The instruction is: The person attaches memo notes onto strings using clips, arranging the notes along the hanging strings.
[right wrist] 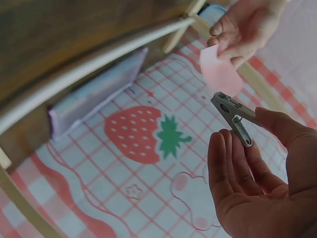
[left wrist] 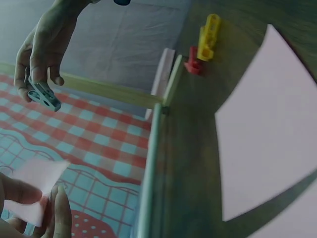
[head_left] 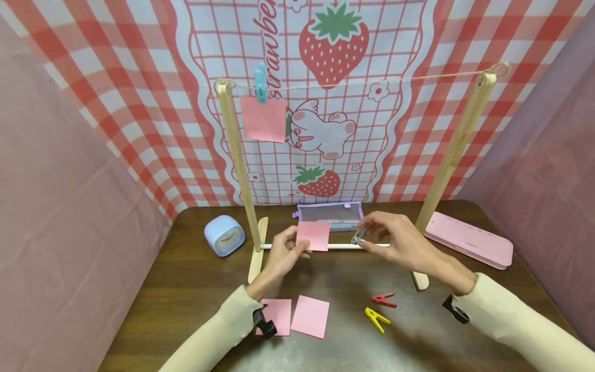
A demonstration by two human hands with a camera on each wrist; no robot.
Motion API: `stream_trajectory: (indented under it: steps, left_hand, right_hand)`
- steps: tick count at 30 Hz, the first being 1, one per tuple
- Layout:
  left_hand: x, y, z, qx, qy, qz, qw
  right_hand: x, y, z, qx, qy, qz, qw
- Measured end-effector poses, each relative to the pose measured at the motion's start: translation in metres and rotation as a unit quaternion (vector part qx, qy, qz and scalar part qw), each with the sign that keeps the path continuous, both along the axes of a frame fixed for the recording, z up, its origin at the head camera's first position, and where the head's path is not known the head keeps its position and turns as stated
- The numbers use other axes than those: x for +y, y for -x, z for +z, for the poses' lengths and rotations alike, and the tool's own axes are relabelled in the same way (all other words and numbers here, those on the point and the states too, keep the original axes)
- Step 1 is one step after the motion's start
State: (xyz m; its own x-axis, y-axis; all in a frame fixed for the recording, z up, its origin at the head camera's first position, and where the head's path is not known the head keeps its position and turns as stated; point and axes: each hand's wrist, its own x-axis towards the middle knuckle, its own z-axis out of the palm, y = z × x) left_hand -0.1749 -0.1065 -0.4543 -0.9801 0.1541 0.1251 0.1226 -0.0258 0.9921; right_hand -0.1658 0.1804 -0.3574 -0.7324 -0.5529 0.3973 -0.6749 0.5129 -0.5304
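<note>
My left hand (head_left: 284, 252) pinches a square pink paper note (head_left: 313, 236) at its left edge, thumb in front. To the right, my right hand (head_left: 395, 238) holds a grey clothespin (right wrist: 232, 117) between thumb and fingers; its tip points toward the note, apart from it. Overhead, a blue clothespin (head_left: 261, 82) clips another pink note (head_left: 264, 119) to the left part of a string (head_left: 353, 83). Two more pink notes (head_left: 310, 316) lie on the table, one partly covered by the left wrist's camera. A red clothespin (head_left: 384, 299) and a yellow clothespin (head_left: 377, 320) lie below the right hand.
Wooden posts (head_left: 239, 168) carry the string, joined low down by a white rod (head_left: 344, 246). A blue clock (head_left: 224, 235) stands at left. At the back is a purple mesh pouch (head_left: 330, 213), at right a pink case (head_left: 469, 240). A strawberry-print cloth (head_left: 409, 41) hangs behind.
</note>
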Motion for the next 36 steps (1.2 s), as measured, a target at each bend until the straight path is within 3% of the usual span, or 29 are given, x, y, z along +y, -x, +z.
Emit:
stream_trajectory:
  steps: [7,19,28,36]
  left_hand:
    - [0.002,0.004,0.011,0.008,-0.045,-0.007,0.9989]
    - [0.009,0.012,0.034,0.026,-0.115,0.047,0.9919]
    - [0.016,0.018,0.051,0.056,-0.157,0.064,0.9839]
    - [0.025,0.023,0.066,0.059,-0.202,0.06,0.9758]
  right_hand:
    - [-0.01,0.004,0.025,0.026,-0.005,-0.008,0.9996]
    - [-0.023,0.015,0.065,0.092,-0.002,0.001,0.9957]
    - [-0.032,0.017,0.095,0.103,0.013,-0.01,0.9946]
    - [-0.04,0.022,0.127,0.113,0.047,-0.004,0.9925]
